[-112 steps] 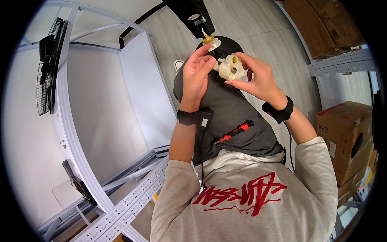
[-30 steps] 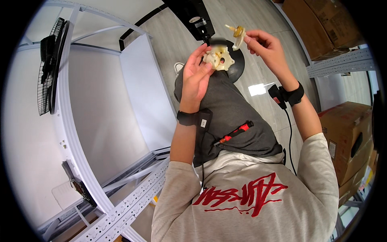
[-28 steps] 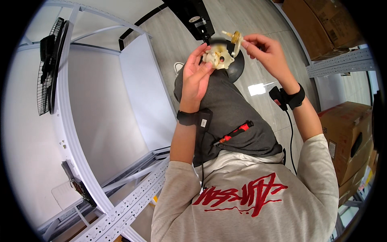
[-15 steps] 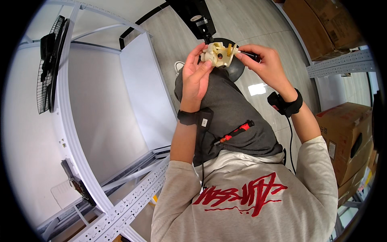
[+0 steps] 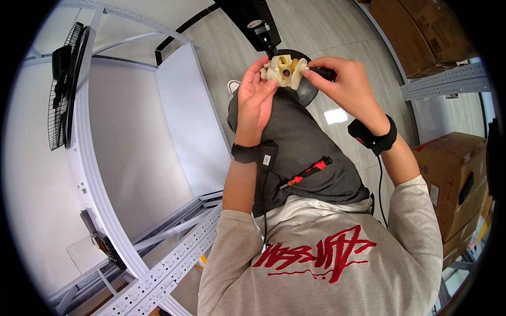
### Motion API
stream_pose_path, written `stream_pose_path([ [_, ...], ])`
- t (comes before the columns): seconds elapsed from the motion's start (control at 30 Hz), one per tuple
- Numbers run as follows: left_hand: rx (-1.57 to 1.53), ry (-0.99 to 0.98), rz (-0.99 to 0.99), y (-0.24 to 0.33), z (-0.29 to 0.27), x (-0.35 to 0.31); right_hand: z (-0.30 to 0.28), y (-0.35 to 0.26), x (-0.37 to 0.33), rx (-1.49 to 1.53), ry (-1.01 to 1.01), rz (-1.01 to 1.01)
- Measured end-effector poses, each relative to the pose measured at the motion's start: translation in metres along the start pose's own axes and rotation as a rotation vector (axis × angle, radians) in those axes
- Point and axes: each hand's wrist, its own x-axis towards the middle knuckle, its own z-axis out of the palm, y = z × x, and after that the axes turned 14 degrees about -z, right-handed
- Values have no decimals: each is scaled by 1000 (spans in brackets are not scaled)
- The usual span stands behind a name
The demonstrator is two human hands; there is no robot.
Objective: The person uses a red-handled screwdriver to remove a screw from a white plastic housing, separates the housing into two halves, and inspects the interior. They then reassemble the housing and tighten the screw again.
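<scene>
Metal rack (image 5: 89, 179) noted at left, cardboard box (image 5: 450, 181) at right. Left hand (image 5: 255, 97) clasped on cream housing (image 5: 276, 75), far centre; by right hand (image 5: 350, 87), round cover (image 5: 299, 75) pinched at housing's right side; seating cannot be told. Red-black screwdriver (image 5: 308, 173) laid nearer, on thigh.

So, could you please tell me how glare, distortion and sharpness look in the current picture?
Head view: bright patch of glare on the floor; head view: the rack post bows, corners are black; head view: the red screwdriver looks fairly crisp, the cream parts too small for judging fine detail.
</scene>
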Motion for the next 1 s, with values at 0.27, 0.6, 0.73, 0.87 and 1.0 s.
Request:
stream_pose_path([
  [0.27,15,-6,7,1,1,-1,4,2,4,-36,-14,-9],
  [0.6,57,-20,-26,3,5,-2,6,3,4,-46,-37,-24],
  [0.73,57,-18,-28,2,4,-1,8,5,4,-51,-24,-56],
  [0.87,50,-22,-31,2,4,0,12,11,1,-116,17,-173],
  [1.0,51,-20,-39,2,1,-1,9,15,1,-125,6,-193],
])
